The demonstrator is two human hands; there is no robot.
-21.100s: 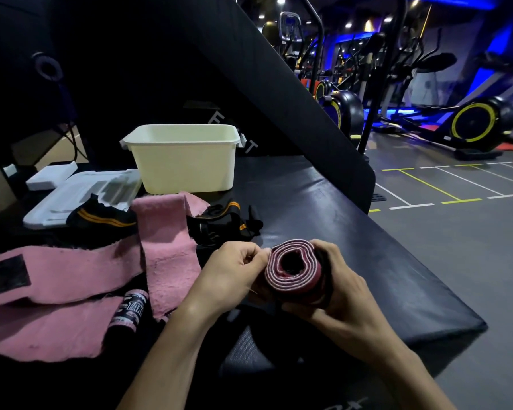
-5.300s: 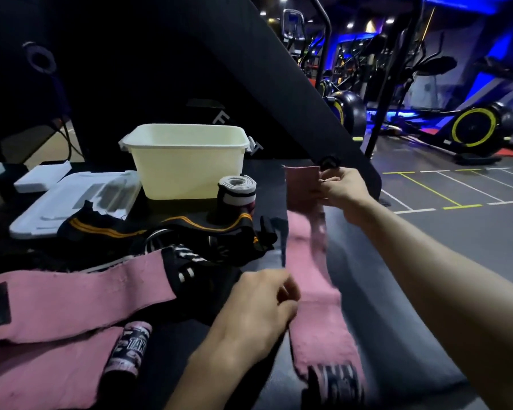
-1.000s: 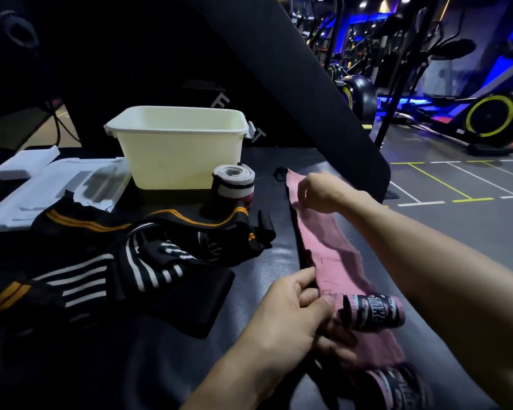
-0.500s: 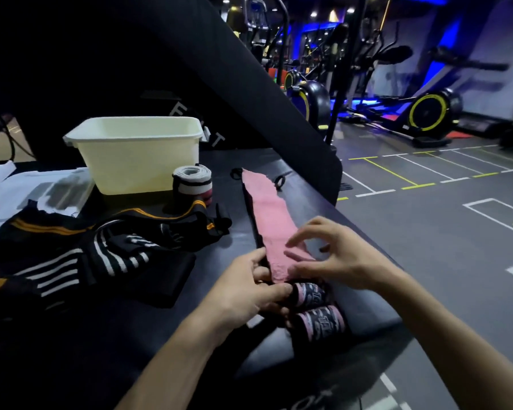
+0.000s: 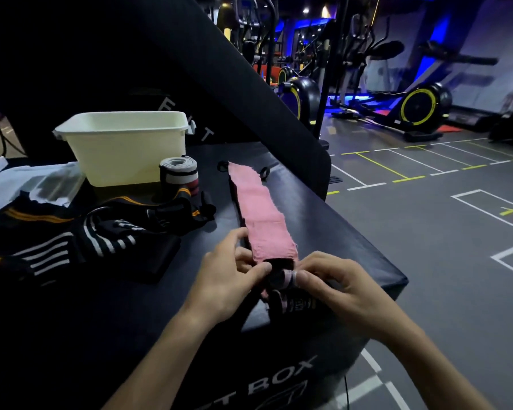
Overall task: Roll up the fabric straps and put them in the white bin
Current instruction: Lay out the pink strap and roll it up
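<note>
Both hands on the near end of the pink strap (image 5: 262, 216), roll just starting.

My left hand (image 5: 230, 278) and right hand (image 5: 338, 287) pinch the small rolled end between them, left thumb and right fingertips curled onto it from either side, right at the near corner of the black box (image 5: 338, 232). The strap's long axis runs straight away from me, flat on the box top, its far end pointing up toward the white bin (image 5: 122, 146). So the roll has to travel forward, away from my hands, and both are equally close to it, I reckon. One finished roll (image 5: 178, 176) stands upright just in front of the bin, not in it yet. The black striped straps (image 5: 101, 232) lie heaped to my left, well apart from this one.
</note>
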